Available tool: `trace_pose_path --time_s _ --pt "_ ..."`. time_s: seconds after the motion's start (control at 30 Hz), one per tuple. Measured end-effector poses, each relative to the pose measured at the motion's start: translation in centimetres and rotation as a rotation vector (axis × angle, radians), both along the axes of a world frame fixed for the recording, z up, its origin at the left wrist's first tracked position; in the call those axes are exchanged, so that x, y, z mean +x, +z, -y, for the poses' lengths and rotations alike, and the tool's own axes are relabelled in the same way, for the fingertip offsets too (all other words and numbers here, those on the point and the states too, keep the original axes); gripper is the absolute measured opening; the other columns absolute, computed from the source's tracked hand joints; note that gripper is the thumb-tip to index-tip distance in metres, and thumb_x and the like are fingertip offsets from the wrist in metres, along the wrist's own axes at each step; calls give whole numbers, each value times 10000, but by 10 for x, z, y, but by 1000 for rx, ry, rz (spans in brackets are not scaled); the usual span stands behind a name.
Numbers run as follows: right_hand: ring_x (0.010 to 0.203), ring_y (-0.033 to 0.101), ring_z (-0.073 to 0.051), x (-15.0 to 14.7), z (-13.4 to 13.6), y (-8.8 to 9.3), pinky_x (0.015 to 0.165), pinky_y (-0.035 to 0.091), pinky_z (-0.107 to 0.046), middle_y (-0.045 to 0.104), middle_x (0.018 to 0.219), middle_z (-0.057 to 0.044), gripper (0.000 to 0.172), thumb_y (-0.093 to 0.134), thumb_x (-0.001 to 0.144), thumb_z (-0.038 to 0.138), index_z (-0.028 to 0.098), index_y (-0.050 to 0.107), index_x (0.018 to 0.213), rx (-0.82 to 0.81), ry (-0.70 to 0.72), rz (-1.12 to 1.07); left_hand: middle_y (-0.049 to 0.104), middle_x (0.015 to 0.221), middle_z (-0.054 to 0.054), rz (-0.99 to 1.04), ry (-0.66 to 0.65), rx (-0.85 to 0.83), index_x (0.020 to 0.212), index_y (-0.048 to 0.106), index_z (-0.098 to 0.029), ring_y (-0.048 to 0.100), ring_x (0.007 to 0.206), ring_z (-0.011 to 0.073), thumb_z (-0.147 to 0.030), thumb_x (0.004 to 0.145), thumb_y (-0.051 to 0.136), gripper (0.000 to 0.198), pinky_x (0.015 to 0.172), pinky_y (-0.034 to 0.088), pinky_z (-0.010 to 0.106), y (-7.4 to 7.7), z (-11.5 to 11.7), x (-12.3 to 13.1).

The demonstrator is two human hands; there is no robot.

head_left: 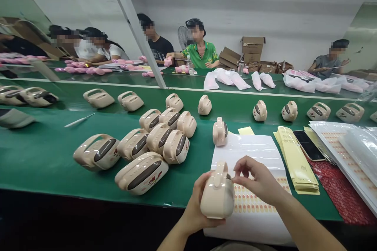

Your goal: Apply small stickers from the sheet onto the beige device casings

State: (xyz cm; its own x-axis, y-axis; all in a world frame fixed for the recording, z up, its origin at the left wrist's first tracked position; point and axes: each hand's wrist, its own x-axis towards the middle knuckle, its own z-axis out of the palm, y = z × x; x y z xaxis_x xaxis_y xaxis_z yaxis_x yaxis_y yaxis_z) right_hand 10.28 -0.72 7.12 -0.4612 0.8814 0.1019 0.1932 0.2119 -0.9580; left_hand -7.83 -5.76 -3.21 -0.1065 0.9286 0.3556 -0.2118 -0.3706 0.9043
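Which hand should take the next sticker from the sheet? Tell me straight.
Right, probably: the right hand sits over the sticker sheet, close to the beige device, with nothing clearly held. The left hand is tied up cradling that device from below.

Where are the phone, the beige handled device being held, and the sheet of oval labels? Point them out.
Phone [308, 145]: head view, on its dark screen.
Beige handled device [217, 200]: head view, on its body.
Sheet of oval labels [250, 206]: head view, on the label rows.
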Motion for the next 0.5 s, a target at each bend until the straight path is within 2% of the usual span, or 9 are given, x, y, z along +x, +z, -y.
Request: trace_pose_path --time_s 0.07,0.13,0.2,0.3,0.4,0.5 --pt "603 476 -131 -3 -1 7 567 399 -258 594 690 31 123 620 699 160 242 613 790 10 76 78 555 1240 82 -251 -69 83 1225 491 -330 529 1081 348 -48 345 820 981 901 411 453 7 -3 -7" --pt "609 486 -129 -6 -1 10 559 396 -248 601 694 32 133 601 695 113 240 627 722 52 122 157 550 1248 105 -415 -127 164 1255 453 -345 531 1078 370 -93 394 817 968 883 406 512 13 -6 -10" --pt "608 486 -126 -8 -1 12 551 388 -238 606 684 34 168 585 693 79 234 625 643 117 136 210 550 1251 106 -457 -135 209 1260 449 -350 526 1089 372 -110 397 819 969 886 404 511 14 -8 -12" --pt "592 477 -119 -8 -1 12 537 379 -226 604 656 42 192 577 693 63 239 624 632 175 145 223 554 1248 117 -458 -128 220 1258 460 -337 524 1096 373 -107 373 823 984 896 402 492 12 -9 -12" --pt "599 478 -113 -7 0 12 535 378 -214 602 665 40 174 573 694 70 229 618 641 139 152 240 544 1255 134 -484 -128 243 1262 451 -324 523 1100 369 -129 393 821 965 895 404 496 7 -9 -13" --pt "645 486 -110 -7 2 14 572 383 -208 597 702 31 140 574 700 74 205 601 658 79 177 288 500 1286 135 -585 -147 308 1299 354 -338 505 1123 349 -198 409 830 1019 886 419 490 3 -10 -15"
